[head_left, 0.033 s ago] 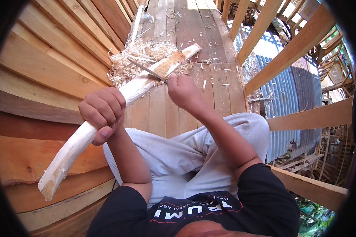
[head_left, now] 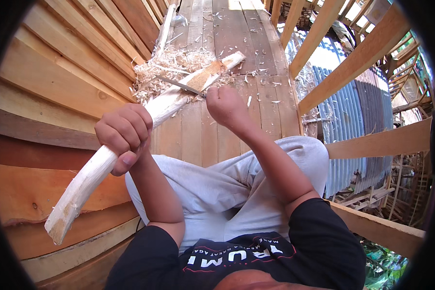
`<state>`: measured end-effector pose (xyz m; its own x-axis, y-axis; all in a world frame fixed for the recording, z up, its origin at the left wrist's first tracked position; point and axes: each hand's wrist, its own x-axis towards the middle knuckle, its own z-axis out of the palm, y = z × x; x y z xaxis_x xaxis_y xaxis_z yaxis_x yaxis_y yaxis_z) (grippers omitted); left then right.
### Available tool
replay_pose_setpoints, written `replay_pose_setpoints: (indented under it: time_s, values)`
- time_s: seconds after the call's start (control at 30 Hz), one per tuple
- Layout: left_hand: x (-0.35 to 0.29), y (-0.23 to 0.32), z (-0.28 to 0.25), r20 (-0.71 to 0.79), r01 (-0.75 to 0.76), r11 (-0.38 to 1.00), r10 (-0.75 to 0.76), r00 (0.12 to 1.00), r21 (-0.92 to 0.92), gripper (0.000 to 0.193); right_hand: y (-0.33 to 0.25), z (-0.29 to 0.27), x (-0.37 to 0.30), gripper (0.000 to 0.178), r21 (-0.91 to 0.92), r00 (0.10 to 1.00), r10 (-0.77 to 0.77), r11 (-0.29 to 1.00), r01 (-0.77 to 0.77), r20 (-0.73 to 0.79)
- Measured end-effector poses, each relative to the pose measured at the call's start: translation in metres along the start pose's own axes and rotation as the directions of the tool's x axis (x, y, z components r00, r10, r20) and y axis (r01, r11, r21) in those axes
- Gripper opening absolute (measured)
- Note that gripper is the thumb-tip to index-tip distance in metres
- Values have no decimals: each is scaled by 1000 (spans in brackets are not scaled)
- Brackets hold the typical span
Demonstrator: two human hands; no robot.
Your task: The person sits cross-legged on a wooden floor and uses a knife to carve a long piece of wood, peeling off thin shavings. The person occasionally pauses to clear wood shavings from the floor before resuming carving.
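Observation:
A pale, peeled wooden stick (head_left: pixel 84 183) slants from the lower left up to the far middle. My left hand (head_left: pixel 123 133) is closed around it near its middle. In my closed right hand (head_left: pixel 228 108) is a knife, gripped by the handle, which the fingers hide. Its thin blade (head_left: pixel 179 85) lies across the stick and points to the left. Beside the blade, a brown patch of bark or rougher wood shows on the stick. The far end of the stick is above the floor boards; whether it touches them I cannot tell.
Curled wood shavings (head_left: pixel 171 65) are heaped behind the stick, with scattered bits on the plank floor (head_left: pixel 212 133). A plank wall (head_left: pixel 58 79) stands close on the left. Slatted wooden railing (head_left: pixel 353 72) runs along the right, with corrugated metal sheets (head_left: pixel 340 111) beyond. My crossed legs (head_left: pixel 198 183) are in front.
My right hand and the knife have shifted very slightly away from me and to the right. The stick and my left hand have barely moved.

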<state>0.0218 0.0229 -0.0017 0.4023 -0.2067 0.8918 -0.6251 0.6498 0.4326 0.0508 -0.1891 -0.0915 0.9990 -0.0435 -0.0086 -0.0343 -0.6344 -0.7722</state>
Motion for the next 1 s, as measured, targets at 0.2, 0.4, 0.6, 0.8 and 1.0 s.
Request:
replay_pose_setpoints:
  time_s: [0.2, 0.4, 0.6, 0.8, 1.0]
  values:
    - [-7, -12, -8, -119, -25, 998, 30, 992, 50, 26, 35, 10, 22, 52, -45, 991, 63, 997, -69, -122]
    - [-2, -11, 9, -129, 1, 996, 10, 992, 84, 27, 50, -25, 33, 65, -55, 982, 186, 981, -186, -11]
    - [-7, -9, 5, -173, 31, 989, -5, 985, 146, 26, 30, -43, 26, 49, 275, 991, -127, 953, 130, -28]
    - [2, -9, 18, -107, 11, 996, -2, 994, 88, 25, 41, -43, 32, 35, 151, 995, -27, 988, 42, -99]
    - [6, -11, 24, -63, 14, 996, -9, 998, 83, 24, 47, -24, 38, 40, 361, 992, 128, 924, -124, 15]
